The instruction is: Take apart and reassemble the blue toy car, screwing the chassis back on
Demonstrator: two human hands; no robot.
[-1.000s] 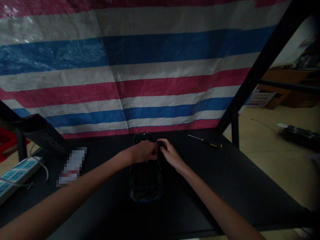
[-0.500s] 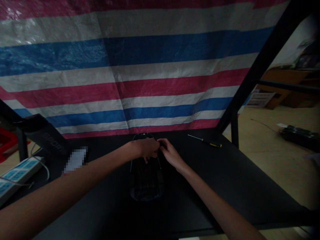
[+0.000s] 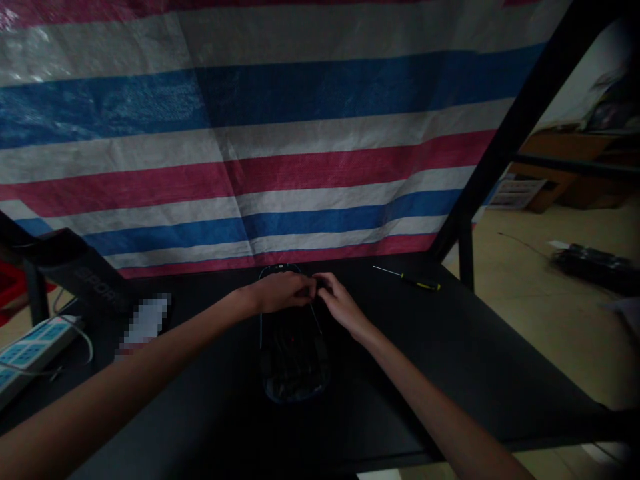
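Observation:
A dark, oblong device with rounded ends and a small red light (image 3: 295, 363) lies on the black table (image 3: 430, 373). Over its far end is my left hand (image 3: 285, 291), the fingers bent and closed at the device's right edge. My right hand (image 3: 340, 303) meets it from the right, thumb and fingers pinched together. Whatever lies between the fingertips of both hands is too small and dark to make out. To the right rests a screwdriver (image 3: 421, 283) with a black and yellow handle, its thin shaft pointing left.
At the left are a white power strip (image 3: 37, 350) with cables, a dark sleeve-like object with lettering (image 3: 87, 273) and a blurred-out pale item (image 3: 146, 323). A striped sheet (image 3: 320, 160) hangs behind the table, beside a black frame bar (image 3: 500, 140).
The fingers of my left hand, which pointed down over the device, are now drawn in toward my right hand. The whole view has shifted slightly.

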